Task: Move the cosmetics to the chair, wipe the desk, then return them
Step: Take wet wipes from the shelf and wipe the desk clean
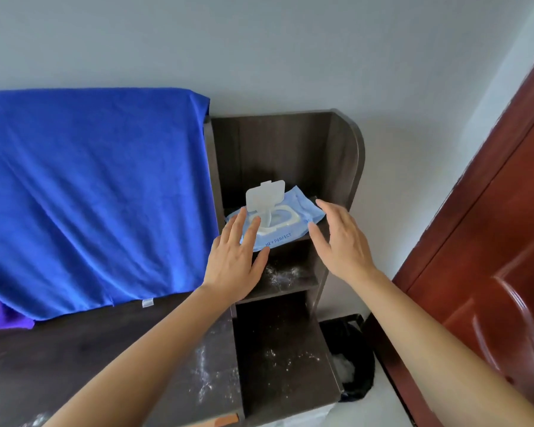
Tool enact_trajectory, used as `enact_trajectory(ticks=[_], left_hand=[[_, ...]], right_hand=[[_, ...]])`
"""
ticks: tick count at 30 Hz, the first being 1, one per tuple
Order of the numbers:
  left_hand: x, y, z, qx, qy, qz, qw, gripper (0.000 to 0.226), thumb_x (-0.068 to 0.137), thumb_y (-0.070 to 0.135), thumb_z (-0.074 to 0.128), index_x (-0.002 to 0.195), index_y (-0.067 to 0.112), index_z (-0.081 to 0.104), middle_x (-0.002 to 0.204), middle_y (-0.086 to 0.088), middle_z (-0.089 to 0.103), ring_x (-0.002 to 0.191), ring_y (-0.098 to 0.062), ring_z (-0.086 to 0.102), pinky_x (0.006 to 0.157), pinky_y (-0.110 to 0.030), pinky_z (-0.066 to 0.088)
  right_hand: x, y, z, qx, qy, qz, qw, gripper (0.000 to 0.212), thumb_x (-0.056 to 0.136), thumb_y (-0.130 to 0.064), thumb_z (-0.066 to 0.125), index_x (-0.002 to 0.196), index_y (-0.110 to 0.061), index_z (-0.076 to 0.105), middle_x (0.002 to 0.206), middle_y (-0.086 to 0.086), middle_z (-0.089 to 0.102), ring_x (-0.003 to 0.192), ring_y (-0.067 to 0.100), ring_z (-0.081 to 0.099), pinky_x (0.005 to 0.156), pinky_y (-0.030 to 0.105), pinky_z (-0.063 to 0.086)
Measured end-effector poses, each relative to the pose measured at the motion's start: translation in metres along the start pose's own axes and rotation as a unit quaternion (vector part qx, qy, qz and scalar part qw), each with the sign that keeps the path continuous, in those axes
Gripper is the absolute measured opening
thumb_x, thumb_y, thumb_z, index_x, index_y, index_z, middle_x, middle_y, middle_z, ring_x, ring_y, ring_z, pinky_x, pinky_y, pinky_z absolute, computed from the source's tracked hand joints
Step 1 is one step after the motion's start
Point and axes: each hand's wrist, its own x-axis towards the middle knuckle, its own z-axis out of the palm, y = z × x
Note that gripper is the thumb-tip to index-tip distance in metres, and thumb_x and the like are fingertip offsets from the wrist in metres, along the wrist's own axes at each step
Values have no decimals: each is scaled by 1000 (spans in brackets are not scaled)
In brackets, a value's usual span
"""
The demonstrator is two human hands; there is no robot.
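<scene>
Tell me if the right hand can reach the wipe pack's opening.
Probably yes: the right hand hovers open beside the wipe pack, the lid stands flipped up, and nothing lies between them.

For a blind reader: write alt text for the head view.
Two hands reach for a blue wet-wipe pack, lid flipped up, on a dark shelf: the left hand covers its near corner, the right hand hovers beside it. White dust speckles the desk and lower shelves; a blue towel hangs at left.
</scene>
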Motion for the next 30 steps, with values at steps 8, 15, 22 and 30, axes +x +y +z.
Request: enact_trajectory(ticks=[8, 15, 22, 30], left_hand=[[5, -10, 23, 45, 12, -18, 999, 59, 97, 49, 41, 147, 17, 38, 155, -14, 33, 131, -35, 45, 89, -47, 52], [26, 15, 39, 100, 52, -24, 993, 54, 100, 47, 43, 144, 16, 45, 151, -13, 39, 121, -32, 50, 81, -42, 48], [64, 36, 59, 85, 32, -128, 988, 55, 96, 51, 44, 137, 14, 50, 143, -10, 52, 115, -30, 57, 88, -45, 47], [67, 24, 63, 44, 67, -94, 992, 56, 88, 17, 56, 142, 17, 40, 131, -13, 53, 100, -33, 60, 76, -46, 53]], right_hand=[[75, 13, 53, 49, -61, -55, 995, 45, 102, -35, 51, 144, -21, 46, 144, -2, 49, 126, 18, 53, 88, 28, 45], [77, 43, 85, 88, -93, -71, 989, 37, 99, -35, 59, 129, -14, 66, 131, -1, 62, 122, 18, 57, 96, 34, 49], [65, 54, 79, 78, -50, -91, 992, 35, 98, -32, 62, 123, -9, 67, 121, 5, 67, 111, 23, 63, 83, 35, 55], [60, 56, 80, 51, -35, -92, 994, 35, 98, -34, 61, 124, -11, 67, 120, 4, 66, 110, 22, 63, 79, 33, 55]])
